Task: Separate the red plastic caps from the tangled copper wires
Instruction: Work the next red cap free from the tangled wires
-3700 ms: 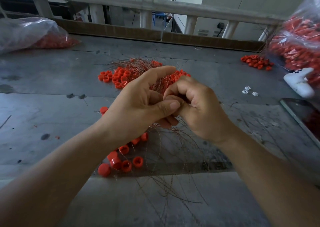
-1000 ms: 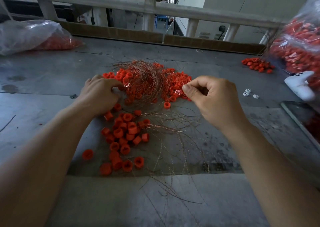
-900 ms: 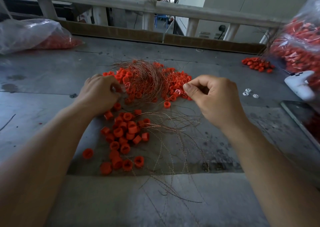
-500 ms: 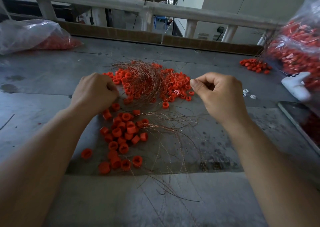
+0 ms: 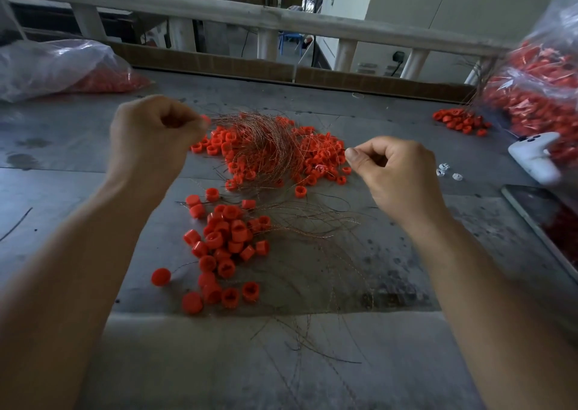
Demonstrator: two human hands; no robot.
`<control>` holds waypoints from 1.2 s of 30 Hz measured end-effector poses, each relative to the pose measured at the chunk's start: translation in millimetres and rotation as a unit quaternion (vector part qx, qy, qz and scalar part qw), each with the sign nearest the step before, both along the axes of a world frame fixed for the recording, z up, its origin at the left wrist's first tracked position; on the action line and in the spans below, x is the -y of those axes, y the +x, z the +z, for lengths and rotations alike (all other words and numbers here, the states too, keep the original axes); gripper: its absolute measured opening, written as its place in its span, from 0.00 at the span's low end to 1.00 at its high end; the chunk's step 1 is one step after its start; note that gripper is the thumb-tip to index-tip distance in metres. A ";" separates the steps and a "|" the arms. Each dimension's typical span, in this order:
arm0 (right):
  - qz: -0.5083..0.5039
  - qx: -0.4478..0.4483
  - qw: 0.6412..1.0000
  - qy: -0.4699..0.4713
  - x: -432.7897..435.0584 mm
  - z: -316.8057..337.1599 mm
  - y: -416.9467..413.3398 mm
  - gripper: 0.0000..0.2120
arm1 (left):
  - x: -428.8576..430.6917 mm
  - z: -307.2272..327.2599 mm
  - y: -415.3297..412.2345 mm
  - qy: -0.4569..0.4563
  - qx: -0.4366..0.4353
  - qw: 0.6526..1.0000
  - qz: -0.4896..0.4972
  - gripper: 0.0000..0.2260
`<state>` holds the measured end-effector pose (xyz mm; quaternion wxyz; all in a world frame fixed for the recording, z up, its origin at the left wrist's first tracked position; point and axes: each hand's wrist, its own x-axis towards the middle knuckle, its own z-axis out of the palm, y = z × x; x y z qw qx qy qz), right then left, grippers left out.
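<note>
A tangle of copper wires [image 5: 266, 146] lies mid-table on a heap of red plastic caps [image 5: 319, 156]. Closer to me sits a second cluster of loose red caps [image 5: 225, 240], with stray copper strands [image 5: 312, 253] fanned out to its right. My left hand [image 5: 150, 137] is raised left of the tangle, its fingers curled, and a red cap [image 5: 205, 118] shows at its fingertips. My right hand [image 5: 394, 171] hovers right of the heap, thumb and forefinger pinched together on what looks like a thin wire, barely visible.
A clear bag of red caps [image 5: 62, 68] lies at the far left, and a bigger one [image 5: 538, 96] stands at the right. Near it are a small cap pile [image 5: 459, 121], a white device [image 5: 534, 156], a dark phone [image 5: 544, 221] and white bits [image 5: 447, 171]. A railing [image 5: 281, 18] borders the far edge.
My left hand has lifted off the cap heap and risen up and to the left with a cap. My right hand has kept its pinch and barely moved.
</note>
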<state>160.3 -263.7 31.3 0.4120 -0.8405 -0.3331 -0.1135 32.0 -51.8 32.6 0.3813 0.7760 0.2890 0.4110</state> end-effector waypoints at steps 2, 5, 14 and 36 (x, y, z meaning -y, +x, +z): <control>0.017 0.002 1.000 0.012 -1.1 -0.3 -2.7 0.06 | 13.1 3.1 -0.2 -0.007 0.006 0.998 -0.056 0.11; 0.060 0.012 0.998 0.025 -4.7 -1.6 -9.4 0.02 | 34.3 3.6 0.0 0.023 -0.009 0.991 -0.130 0.11; 0.189 0.118 0.974 -0.027 -11.3 -4.2 -25.8 0.18 | 73.9 -7.0 2.1 0.120 -0.058 0.953 -0.272 0.10; 0.143 0.157 0.977 -0.036 -4.9 -0.2 -20.9 0.05 | 73.8 -4.2 -0.2 0.107 -0.041 0.961 -0.251 0.11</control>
